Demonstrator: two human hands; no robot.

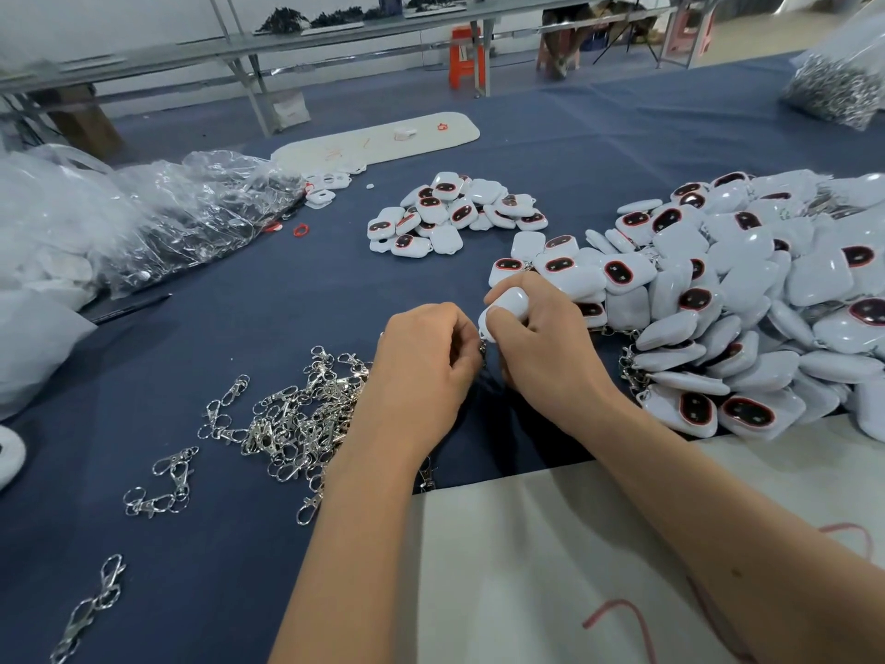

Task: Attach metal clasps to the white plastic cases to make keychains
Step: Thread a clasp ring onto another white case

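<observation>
White case, clasp mostly hidden

The right hand [541, 347] gripped a white case [503, 304]; the left hand [426, 361] pinched a metal clasp [482, 349] — barely visible between them.

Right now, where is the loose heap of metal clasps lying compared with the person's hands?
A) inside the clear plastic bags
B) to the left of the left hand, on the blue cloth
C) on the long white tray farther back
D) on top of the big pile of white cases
B: the heap of metal clasps lies on the blue cloth just left of the left hand, apart from the pile of white cases.
</observation>
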